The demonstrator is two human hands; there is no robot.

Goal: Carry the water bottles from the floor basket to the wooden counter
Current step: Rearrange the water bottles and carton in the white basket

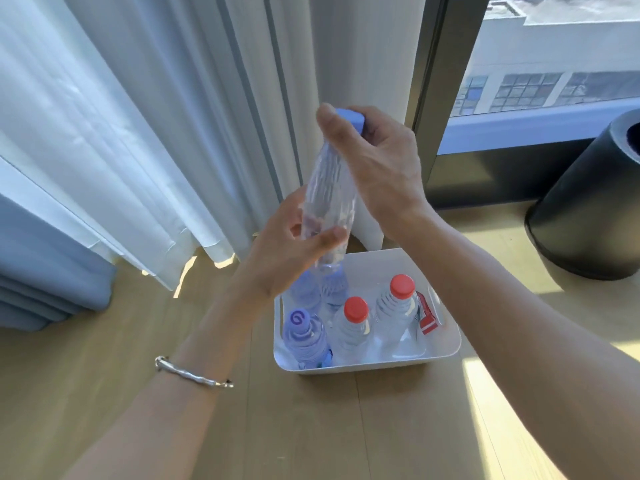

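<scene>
White curtains [156, 133] hang left of the window [554, 64], a black bin [588, 202] (round) on the wood floor [311, 427].

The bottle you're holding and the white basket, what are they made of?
The held bottle looks like thin clear plastic: ribbed and see-through, with a matte blue cap. The basket seems to be smooth white plastic, slightly glossy, with rounded moulded corners, though looks alone cannot prove it.
</scene>
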